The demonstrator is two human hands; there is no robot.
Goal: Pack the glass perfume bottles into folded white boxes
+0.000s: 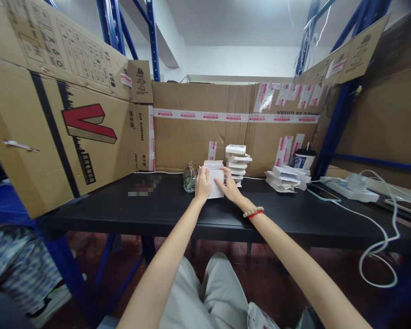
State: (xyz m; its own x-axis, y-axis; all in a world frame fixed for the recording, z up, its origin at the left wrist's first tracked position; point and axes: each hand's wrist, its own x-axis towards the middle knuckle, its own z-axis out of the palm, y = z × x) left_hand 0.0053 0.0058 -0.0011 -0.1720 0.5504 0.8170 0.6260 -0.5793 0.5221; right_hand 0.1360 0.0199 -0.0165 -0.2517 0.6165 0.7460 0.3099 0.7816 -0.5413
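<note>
Between my two hands stands a small white carton (216, 183) with fine print on its face and a raised flap at its top. My left hand (202, 183) grips its left edge. My right hand (230, 185) holds the right edge, with the thumb laid across the printed face. Just left of my left hand is a clear glass bottle (189, 179) with something green showing in it. Behind my right hand rises a stack of flattened white boxes (238, 162). A beaded bracelet and a red string circle my right wrist.
More folded white boxes (285, 178) lie to the right, with a lidded cup (304, 159) behind them. A phone (324, 192), a power strip (352, 188) and looping white cables occupy the right end. Cardboard walls (192, 141) and blue posts (339, 119) enclose the black table (123, 214).
</note>
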